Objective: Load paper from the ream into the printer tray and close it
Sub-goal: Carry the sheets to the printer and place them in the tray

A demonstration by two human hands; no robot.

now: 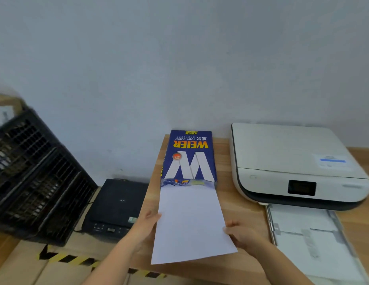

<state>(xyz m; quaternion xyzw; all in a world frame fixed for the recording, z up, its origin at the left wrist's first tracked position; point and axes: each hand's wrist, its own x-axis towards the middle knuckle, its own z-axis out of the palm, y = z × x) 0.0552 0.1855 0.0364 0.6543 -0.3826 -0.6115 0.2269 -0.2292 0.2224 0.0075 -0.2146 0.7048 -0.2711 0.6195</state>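
A blue ream of copy paper point(190, 155) lies on the wooden table point(227, 194), its near end torn open. A stack of white paper point(189, 223) sticks out of that end toward me. My left hand point(147, 225) grips the stack's left edge and my right hand point(239, 233) grips its right edge. To the right sits a white printer point(290, 161). Its paper tray point(311, 237) is pulled out toward me in front of it.
A black scanner point(115, 206) rests on cardboard boxes left of the table. Black plastic crates point(35, 177) stand further left. Yellow and black hazard tape point(72, 259) runs along the boxes. A pale wall is close behind everything.
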